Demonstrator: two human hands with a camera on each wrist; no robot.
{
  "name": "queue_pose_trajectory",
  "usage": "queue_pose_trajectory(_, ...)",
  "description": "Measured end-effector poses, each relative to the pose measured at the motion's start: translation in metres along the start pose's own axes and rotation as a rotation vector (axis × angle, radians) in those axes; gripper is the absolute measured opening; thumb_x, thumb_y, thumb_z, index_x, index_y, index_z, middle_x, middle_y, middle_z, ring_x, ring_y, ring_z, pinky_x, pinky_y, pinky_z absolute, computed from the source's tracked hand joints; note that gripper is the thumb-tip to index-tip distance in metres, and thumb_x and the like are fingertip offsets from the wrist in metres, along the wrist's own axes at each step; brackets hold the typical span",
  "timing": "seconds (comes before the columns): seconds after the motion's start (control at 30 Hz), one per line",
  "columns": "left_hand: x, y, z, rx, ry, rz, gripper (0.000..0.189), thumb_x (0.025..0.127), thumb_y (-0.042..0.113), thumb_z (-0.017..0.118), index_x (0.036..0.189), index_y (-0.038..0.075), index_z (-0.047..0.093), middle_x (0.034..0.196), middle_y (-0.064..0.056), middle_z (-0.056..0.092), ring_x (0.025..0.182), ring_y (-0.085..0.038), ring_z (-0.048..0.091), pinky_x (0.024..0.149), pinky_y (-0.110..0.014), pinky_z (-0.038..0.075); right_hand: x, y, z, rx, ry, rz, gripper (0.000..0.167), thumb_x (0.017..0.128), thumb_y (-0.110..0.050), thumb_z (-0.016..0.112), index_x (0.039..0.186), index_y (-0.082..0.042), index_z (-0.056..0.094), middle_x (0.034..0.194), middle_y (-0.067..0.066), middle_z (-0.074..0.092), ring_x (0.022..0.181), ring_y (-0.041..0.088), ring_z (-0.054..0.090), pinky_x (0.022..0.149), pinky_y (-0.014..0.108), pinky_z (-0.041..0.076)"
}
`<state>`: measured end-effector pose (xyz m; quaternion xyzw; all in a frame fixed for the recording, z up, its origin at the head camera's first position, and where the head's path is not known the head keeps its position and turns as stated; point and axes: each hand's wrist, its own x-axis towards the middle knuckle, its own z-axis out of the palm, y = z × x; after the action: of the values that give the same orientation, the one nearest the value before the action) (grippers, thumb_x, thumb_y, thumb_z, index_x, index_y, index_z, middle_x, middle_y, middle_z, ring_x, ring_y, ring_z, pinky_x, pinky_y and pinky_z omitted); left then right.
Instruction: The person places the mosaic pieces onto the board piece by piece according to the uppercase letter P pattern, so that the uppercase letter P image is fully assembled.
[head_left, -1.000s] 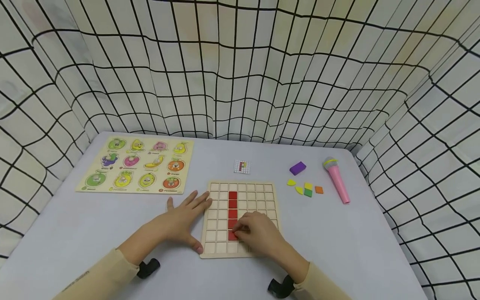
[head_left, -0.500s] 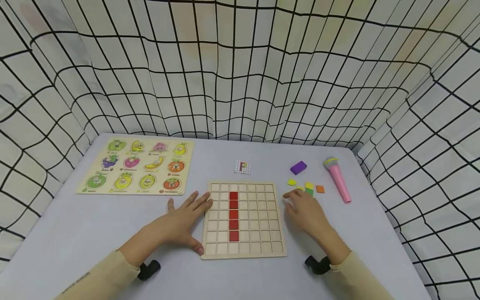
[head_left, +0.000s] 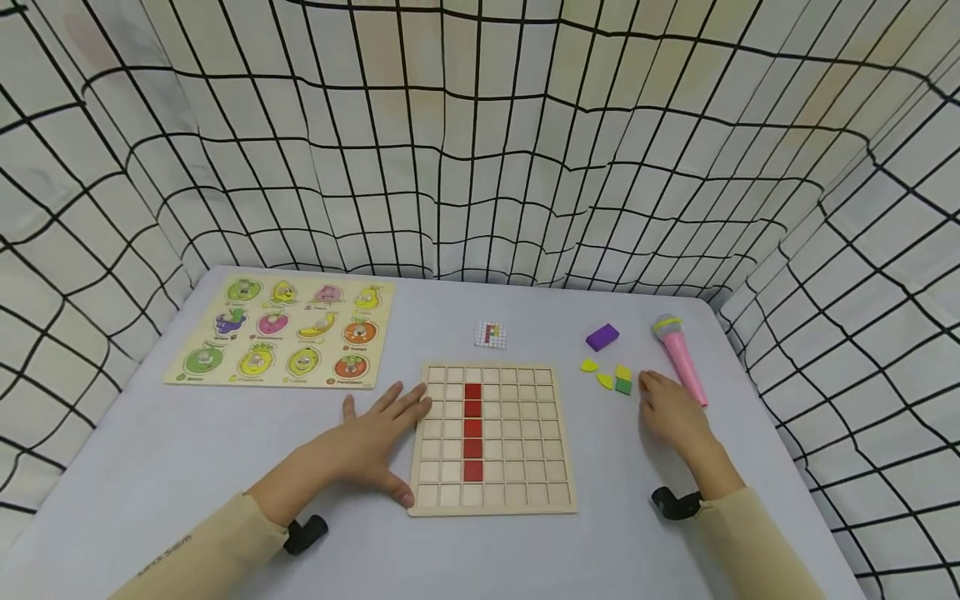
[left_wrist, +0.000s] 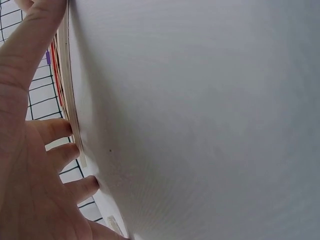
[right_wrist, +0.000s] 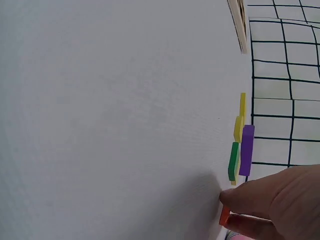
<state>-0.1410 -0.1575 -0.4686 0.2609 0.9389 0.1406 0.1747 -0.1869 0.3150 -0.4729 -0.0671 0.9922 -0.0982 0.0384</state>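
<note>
A wooden grid board (head_left: 525, 510) lies mid-table with a column of red square tiles (head_left: 472, 428) set in its cells. My left hand (head_left: 367, 450) is spread at the board's left side, thumb at the lower corner and fingertips at the upper edge; in the left wrist view its fingers (left_wrist: 62, 155) touch the board's side (left_wrist: 75, 125). Right of the board, my right hand (head_left: 678, 417) is lowered to the table. The right wrist view shows its thumb and finger pinching an orange square tile (right_wrist: 224, 215), which the fingers hide in the head view.
Yellow pieces (head_left: 589, 366), a green tile (head_left: 623, 387) and a purple block (head_left: 602, 337) lie right of the board. A pink toy microphone (head_left: 684, 362) is beside the right hand. Behind the board is a small pattern card (head_left: 491, 335); a fruit puzzle board (head_left: 277, 333) lies back left.
My right hand has left the red tile column, moved right past the yellow and green pieces, and taken hold of the orange tile. My left hand stays at the board's edge.
</note>
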Motion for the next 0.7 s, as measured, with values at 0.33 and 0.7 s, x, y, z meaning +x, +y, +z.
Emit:
queue_pose_trajectory(0.33, 0.001, -0.001, 0.003, 0.001, 0.005, -0.003, 0.139, 0.056, 0.076, 0.086, 0.164, 0.013, 0.028, 0.175, -0.009, 0.013, 0.16, -0.044, 0.008, 0.097, -0.095, 0.004, -0.009, -0.007, -0.005, 0.053, 0.04, 0.121, 0.031, 0.084, -0.023, 0.074, 0.106, -0.002, 0.071, 0.086, 0.009, 0.066, 0.075, 0.024, 0.056, 0.065, 0.038, 0.047)
queue_pose_trajectory(0.7, 0.0, 0.001, 0.002, -0.007, 0.017, 0.001, 0.137, 0.055, 0.075, 0.087, 0.164, 0.013, 0.03, 0.174, -0.01, 0.015, 0.159, -0.044, 0.009, 0.097, -0.095, 0.004, -0.002, -0.055, -0.004, 0.06, 0.038, 0.076, 0.03, 0.082, -0.024, 0.074, 0.106, -0.006, 0.072, 0.086, 0.005, 0.065, 0.075, 0.022, 0.056, 0.064, 0.034, 0.046)
